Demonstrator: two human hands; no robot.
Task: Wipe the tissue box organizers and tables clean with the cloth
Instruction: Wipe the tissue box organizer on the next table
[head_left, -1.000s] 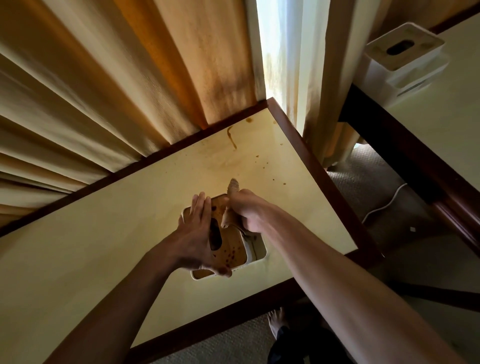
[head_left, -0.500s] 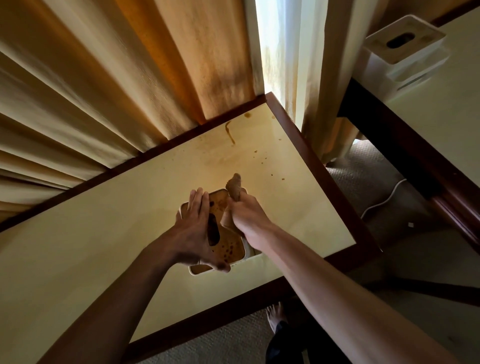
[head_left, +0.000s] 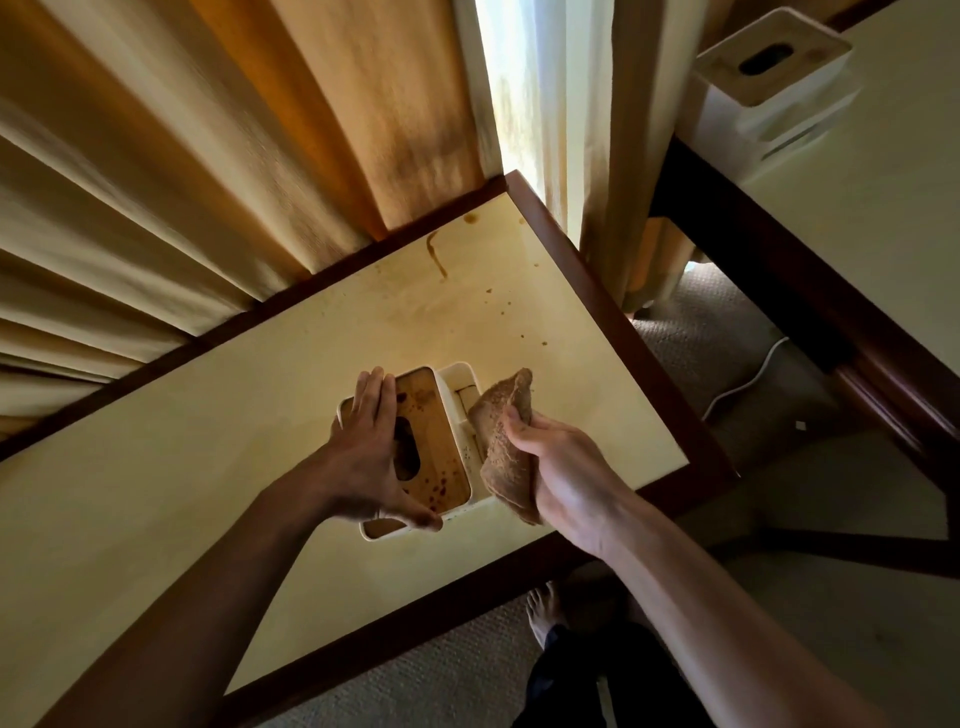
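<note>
Nearest, at the front edge of the near table (head_left: 156, 519): right hand (head_left: 561, 467) curled round a bunched brown cloth (head_left: 506, 447), thumb pinching it from above, the wad standing up out of the fist. Just to its left, touching or nearly touching the cloth: the tissue box organizer (head_left: 457, 415), a cream plastic case with rounded corners. Long axis running from the front edge away and a little leftward, so the cloth sits alongside its right flank, level with the open side compartment. Left hand (head_left: 369, 452) laid flat over the left half of the lid, fingers straight and pointing away, thumb hooked at the near corner, steadying the box rather than gripping it. Right hand the nearer one for wiping; the stained lid lies a short sweep to its left.

Lid: wood-toned panel with a dark oval slot, partly under the left hand, speckled with dark brown drops thickest at the near end. Side compartment pale, with some inner dividers; contents unclear.

Further out on the same table: a brown smeared streak and scattered spots toward the far right corner, none yet wiped by the look of it. Beyond, across a gap, a second table (head_left: 883, 218) carrying a second organizer (head_left: 769, 88), white with a slotted top, well apart from both hands.
</note>
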